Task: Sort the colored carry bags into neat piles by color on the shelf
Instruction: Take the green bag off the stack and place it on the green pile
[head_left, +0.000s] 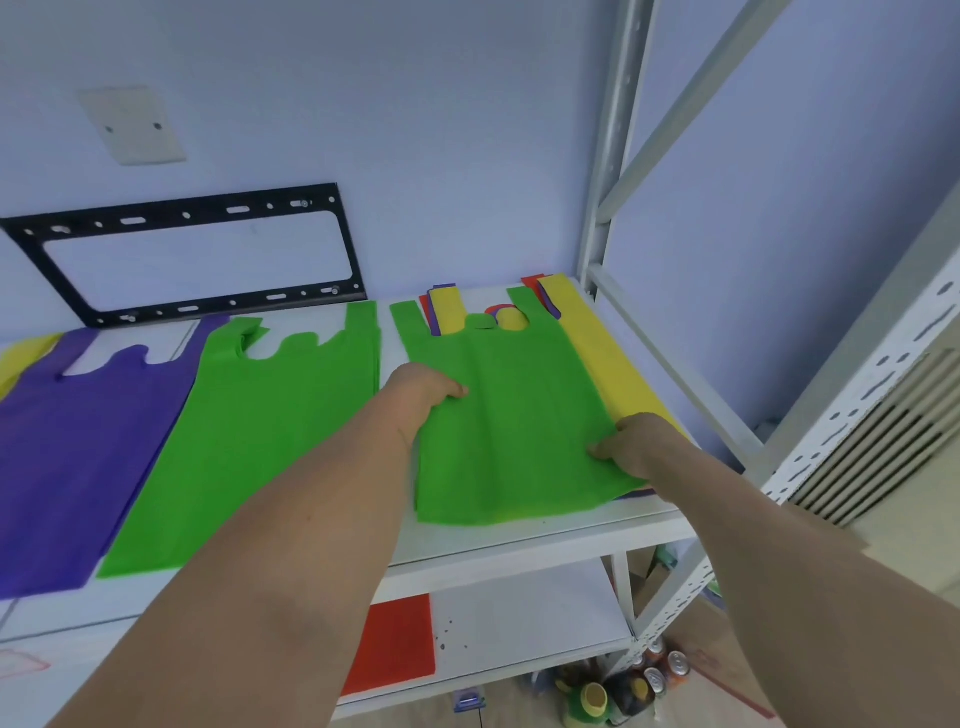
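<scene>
On the white metal shelf (545, 530), both hands are pinching the flat green fabric carry bag (509, 415), right hand (636, 447) at its right edge and left hand (421, 387) at its left, atop mixed yellow, purple and red bags (597, 338).

No text, label or number can be read anywhere.
</scene>
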